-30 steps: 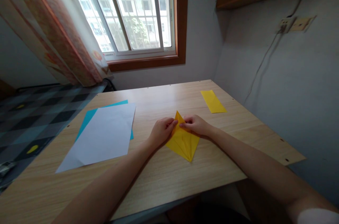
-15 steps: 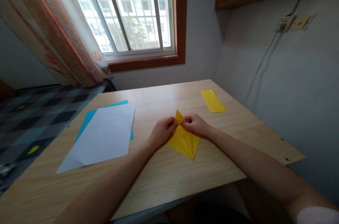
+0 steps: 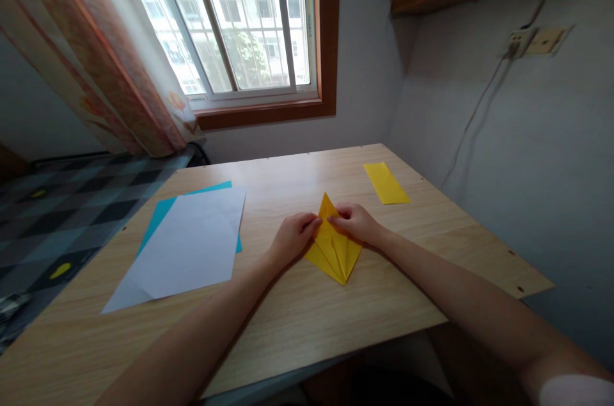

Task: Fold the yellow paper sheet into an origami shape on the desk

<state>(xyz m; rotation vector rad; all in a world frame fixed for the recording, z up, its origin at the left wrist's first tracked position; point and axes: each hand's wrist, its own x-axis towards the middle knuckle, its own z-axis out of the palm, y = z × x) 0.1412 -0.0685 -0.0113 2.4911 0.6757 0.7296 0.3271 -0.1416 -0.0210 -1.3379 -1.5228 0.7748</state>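
Observation:
A folded piece of yellow origami paper (image 3: 336, 252), diamond-shaped with creases meeting at its near tip, is at the middle of the table. My left hand (image 3: 296, 234) pinches its left edge between thumb and fingers. On the opposite edge my right hand (image 3: 355, 224) grips it, the thumb lying on top of the paper. The upper point of the paper sticks up between the two hands. Some fingertips are hidden behind the paper.
A white sheet (image 3: 192, 246) overlaps a turquoise sheet (image 3: 156, 220) on the left of the wooden table (image 3: 288, 335). A yellow paper strip (image 3: 386, 183) lies at the back right. Beyond stand a window (image 3: 249, 29) and a wall socket (image 3: 520, 41) with a cable.
The folded paper has shifted slightly away from me, its upper tip a little higher and its near tip farther from the table's front edge. Both hands still grip it.

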